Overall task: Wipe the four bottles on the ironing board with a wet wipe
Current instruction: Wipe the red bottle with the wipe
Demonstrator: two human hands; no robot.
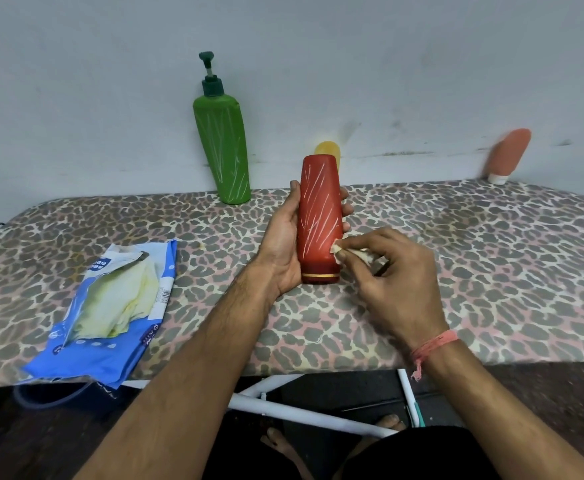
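My left hand (283, 237) grips a red bottle (319, 216) with white streaks, held upright on its cap over the middle of the leopard-print ironing board (491, 271). My right hand (391, 282) pinches a small white wet wipe (353, 252) against the bottle's lower right side. A tall green pump bottle (223, 147) with white streaks leans at the wall behind. A yellow bottle (328, 151) peeks out behind the red one. A salmon-pink bottle (508, 154) leans on the wall at the far right.
An open blue pack of wet wipes (110, 306) lies at the board's front left, partly over the edge. White frame legs (301, 410) and bare feet show below the board's front edge. The wall runs close behind the bottles.
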